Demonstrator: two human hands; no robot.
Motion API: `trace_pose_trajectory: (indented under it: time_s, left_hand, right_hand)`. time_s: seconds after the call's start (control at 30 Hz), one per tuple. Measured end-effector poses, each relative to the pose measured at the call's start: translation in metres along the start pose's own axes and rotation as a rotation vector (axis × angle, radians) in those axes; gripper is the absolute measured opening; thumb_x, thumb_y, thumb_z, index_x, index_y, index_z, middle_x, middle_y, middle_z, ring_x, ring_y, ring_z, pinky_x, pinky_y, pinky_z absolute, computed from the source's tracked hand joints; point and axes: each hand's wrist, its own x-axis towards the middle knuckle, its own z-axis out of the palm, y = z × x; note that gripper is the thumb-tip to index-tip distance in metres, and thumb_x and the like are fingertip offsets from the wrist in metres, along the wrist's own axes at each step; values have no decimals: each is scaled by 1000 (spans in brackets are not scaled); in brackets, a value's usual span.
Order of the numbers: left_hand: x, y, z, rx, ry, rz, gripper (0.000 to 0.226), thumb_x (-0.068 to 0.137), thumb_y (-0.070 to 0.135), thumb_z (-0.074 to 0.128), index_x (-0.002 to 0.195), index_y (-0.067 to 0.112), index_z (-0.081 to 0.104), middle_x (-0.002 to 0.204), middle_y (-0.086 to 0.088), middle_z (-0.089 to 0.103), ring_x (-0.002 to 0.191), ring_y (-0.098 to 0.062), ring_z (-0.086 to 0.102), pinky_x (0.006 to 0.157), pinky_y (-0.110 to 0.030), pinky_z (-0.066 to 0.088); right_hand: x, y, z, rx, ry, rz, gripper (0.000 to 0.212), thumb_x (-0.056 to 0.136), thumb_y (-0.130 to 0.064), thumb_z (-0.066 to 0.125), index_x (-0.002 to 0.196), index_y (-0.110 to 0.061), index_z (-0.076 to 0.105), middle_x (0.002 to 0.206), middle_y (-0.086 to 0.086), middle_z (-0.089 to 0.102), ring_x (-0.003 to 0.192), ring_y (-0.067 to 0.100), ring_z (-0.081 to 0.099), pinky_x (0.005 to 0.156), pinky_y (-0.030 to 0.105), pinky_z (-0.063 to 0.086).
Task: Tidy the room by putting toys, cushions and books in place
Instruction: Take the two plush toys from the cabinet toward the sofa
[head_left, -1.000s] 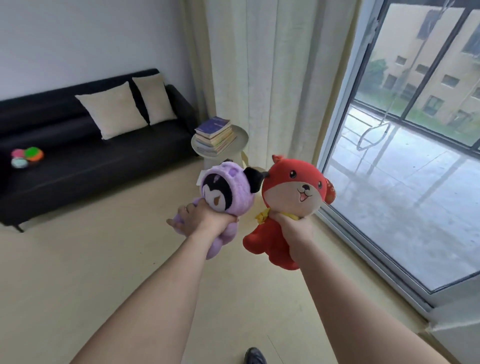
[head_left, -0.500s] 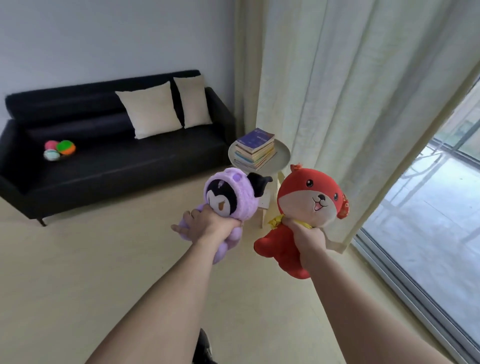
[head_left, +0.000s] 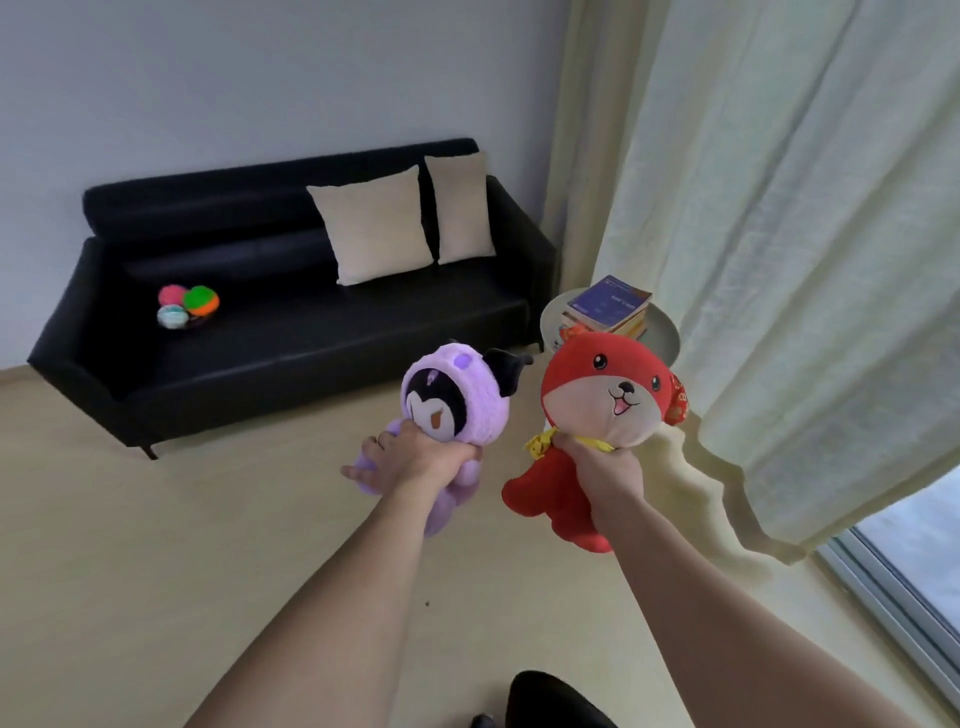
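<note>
The person has turned leftward, so the black sofa now sits squarely ahead with its whole length showing, where a second ago its left end ran off the edge. The window with the buildings outside has slid away to a sliver at the lower right, and the pale curtain fills that side instead. The red plush now overlaps the stack of books on the round side table (they stood clear above the toys before).
</note>
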Motion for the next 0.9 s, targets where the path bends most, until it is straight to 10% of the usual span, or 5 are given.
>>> trace_pose_trajectory:
  time_s: [0.27, 0.4, 0.53, 0.9]
  left_hand:
    - [105, 3, -67, 1, 119, 41, 60, 36, 40, 61, 94, 25, 60, 107, -1, 55, 111, -26, 41, 107, -57, 22]
    - [203, 10, -112, -45, 147, 84, 90, 47, 60, 75, 123, 17, 55, 134, -12, 50, 128, -36, 38, 109, -58, 23]
    - [260, 4, -173, 84, 198, -34, 58, 42, 46, 64, 93, 21, 55, 103, -3, 54, 112, -27, 39, 98, -51, 24]
    - [431, 14, -273, -77, 184, -78, 66, 47, 60, 65, 99, 22, 52, 108, -5, 53, 118, -30, 42, 106, -54, 26]
  right_hand:
    - [44, -40, 128, -100, -50, 26, 51, 48, -58, 74, 85, -26, 60, 82, -1, 68, 79, 25, 66, 85, 45, 55]
    - [85, -74, 230, -87, -105, 9, 46, 50, -56, 74, 82, -27, 57, 84, -3, 66, 83, 25, 64, 89, 46, 52]
    - [103, -112, 319, -78, -168, 20, 43, 52, -56, 74, 81, -27, 59, 83, -4, 66, 84, 25, 63, 89, 46, 52]
    - [152, -195, 483, -262, -189, -92, 51, 59, -60, 69, 99, -35, 48, 91, -7, 60, 92, 26, 59, 94, 51, 47]
